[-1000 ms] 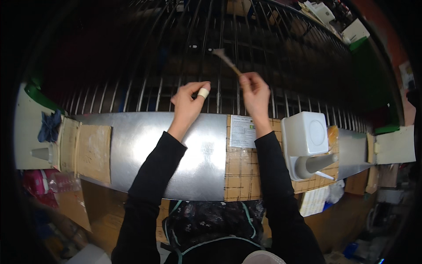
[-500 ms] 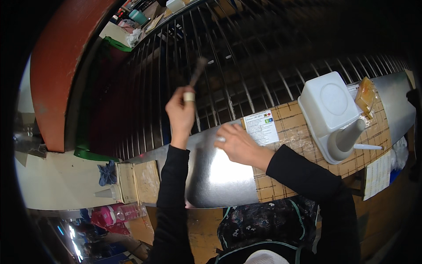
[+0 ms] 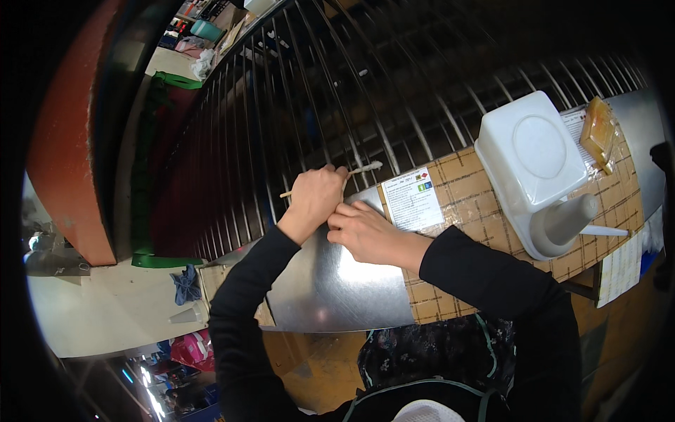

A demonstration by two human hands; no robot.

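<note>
My left hand (image 3: 316, 197) is closed around a thin brush (image 3: 365, 168) with a pale tip. Its wooden handle sticks out to the left of the hand, and the whitish tip points right, over the metal bars. Close against it, my right hand (image 3: 365, 233) has its fingers bent and pressed together at the left hand's fingers. What the right fingers hold, if anything, is hidden. Both hands are above the near edge of a shiny metal ledge (image 3: 330, 288), beside a printed sheet (image 3: 413, 200).
Beyond the ledge run several metal bars (image 3: 309, 105) over a dark gap. On the right, taped cardboard (image 3: 457, 257) carries an upturned white tub (image 3: 531, 151), a grey cone (image 3: 566, 221) and a yellowish block (image 3: 598, 133). An orange panel (image 3: 70, 141) stands left; a blue cloth (image 3: 185, 284) lies nearby.
My left hand has come down and right from over the bars to meet my right hand. The brush has swung from pointing up to pointing right. The right hand has shifted little.
</note>
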